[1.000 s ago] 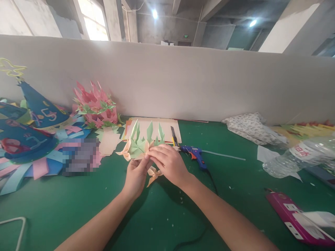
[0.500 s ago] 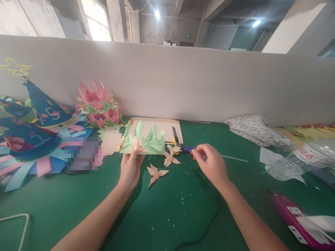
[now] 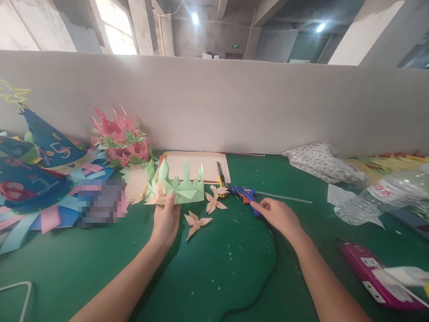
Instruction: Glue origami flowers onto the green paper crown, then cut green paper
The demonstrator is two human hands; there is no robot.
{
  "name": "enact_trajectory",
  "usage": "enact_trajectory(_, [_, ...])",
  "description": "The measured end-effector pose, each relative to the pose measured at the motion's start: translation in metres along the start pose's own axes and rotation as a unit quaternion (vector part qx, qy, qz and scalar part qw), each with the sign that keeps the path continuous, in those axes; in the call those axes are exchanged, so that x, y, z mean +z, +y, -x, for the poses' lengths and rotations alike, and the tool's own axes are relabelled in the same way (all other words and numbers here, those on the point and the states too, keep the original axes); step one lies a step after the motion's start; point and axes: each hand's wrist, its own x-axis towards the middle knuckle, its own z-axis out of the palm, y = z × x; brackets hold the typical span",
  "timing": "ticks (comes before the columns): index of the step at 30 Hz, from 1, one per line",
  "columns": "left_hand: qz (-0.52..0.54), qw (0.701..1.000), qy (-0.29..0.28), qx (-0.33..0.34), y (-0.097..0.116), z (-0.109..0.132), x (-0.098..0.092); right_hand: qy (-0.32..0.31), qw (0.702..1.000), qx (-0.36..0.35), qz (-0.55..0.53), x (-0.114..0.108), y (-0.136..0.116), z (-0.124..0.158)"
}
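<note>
A folded light-green paper crown [image 3: 187,190] is held upright by my left hand [image 3: 166,219], thumb in front and fingers behind. On the crown's front left sits a peach paper flower [image 3: 160,195], just beside my thumb. My right hand [image 3: 279,217] has its fingers closed at the handle of a blue glue gun [image 3: 250,193] with an orange trigger, which lies on the table. A clear glue stick [image 3: 288,197] sticks out of its back. Between the hands lie loose peach paper flowers [image 3: 197,223]. A yellow-and-black utility knife [image 3: 221,179] rests by the gun's nozzle.
Blue cone hats [image 3: 55,143] and a pink paper crown [image 3: 122,134] stand at left. Peach sheets [image 3: 194,164] lie at the back. At right are a plastic bottle [image 3: 378,197], patterned cloth [image 3: 318,163] and magenta power strip [image 3: 372,273]. A black cord [image 3: 275,259] trails forward.
My right hand has moved from beside the trigger to the glue gun's handle, uncovering more of the gun. The crown has turned in my left hand. The view has shifted slightly.
</note>
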Motion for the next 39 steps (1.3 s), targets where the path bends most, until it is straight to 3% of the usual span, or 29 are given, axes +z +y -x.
enact_trajectory(7, [-0.024,0.996,-0.064,-0.060,-0.004,0.014,0.008,-0.001,1.000,-0.004,-0.002,0.007,-0.001,-0.004])
enact_trajectory(13, [-0.073,0.990,-0.100,-0.072,0.000,0.023,0.016,0.024,1.000,0.003,-0.004,0.007,-0.006,-0.002])
enact_trajectory(18, [-0.097,0.990,-0.063,-0.083,-0.007,0.018,0.008,0.071,0.997,0.028,-0.018,0.002,-0.007,-0.001])
enact_trajectory(22, [-0.092,0.992,0.006,-0.090,-0.010,0.012,0.002,0.082,0.987,0.060,-0.126,-0.008,-0.003,0.000])
enact_trajectory(27, [-0.041,0.996,-0.032,-0.076,-0.004,0.012,0.006,0.070,0.930,0.053,-0.357,-0.008,-0.002,-0.002])
enact_trajectory(31, [-0.003,0.995,-0.075,-0.072,0.000,0.009,0.006,-0.042,0.854,-0.007,-0.518,0.000,-0.009,-0.001])
enact_trajectory(34, [-0.005,0.993,-0.070,-0.098,-0.003,0.006,0.003,-0.128,0.788,-0.081,-0.597,0.003,-0.020,0.008])
enact_trajectory(36, [-0.009,0.991,-0.057,-0.119,-0.005,0.005,0.002,-0.168,0.772,-0.126,-0.600,0.003,-0.029,0.015])
enact_trajectory(39, [-0.008,0.990,-0.043,-0.131,-0.007,0.004,0.001,-0.204,0.782,-0.169,-0.565,0.006,-0.041,0.023])
